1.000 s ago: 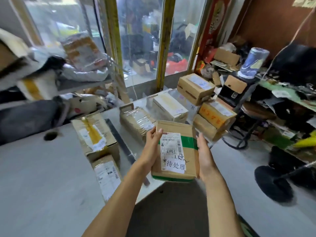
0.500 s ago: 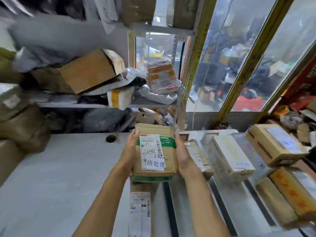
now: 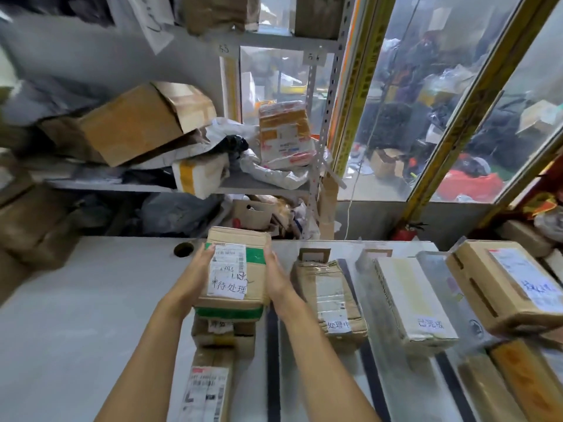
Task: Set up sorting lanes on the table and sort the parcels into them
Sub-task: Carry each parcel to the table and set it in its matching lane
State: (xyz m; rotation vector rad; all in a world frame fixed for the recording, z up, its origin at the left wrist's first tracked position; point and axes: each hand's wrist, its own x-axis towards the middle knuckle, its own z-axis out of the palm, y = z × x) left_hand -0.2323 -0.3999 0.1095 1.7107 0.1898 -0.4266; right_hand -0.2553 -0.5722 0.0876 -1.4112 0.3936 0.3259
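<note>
1. Head view: we see the left hand (image 3: 195,274) and right hand (image 3: 277,277) clasping the green-taped parcel (image 3: 234,271) by its sides, above another parcel (image 3: 224,332) on the grey table (image 3: 91,315).
2. Black tape strips (image 3: 273,360) mark lanes, with a crumpled parcel (image 3: 330,295) just right.

A cardboard parcel (image 3: 236,271) with green tape and a white label is being held between the left hand (image 3: 195,275) and the right hand (image 3: 278,277), above a smaller box (image 3: 224,333) lying on the grey desk (image 3: 91,315). To the right, three more boxes (image 3: 333,300) are being kept apart by dark strips (image 3: 273,354).
</note>
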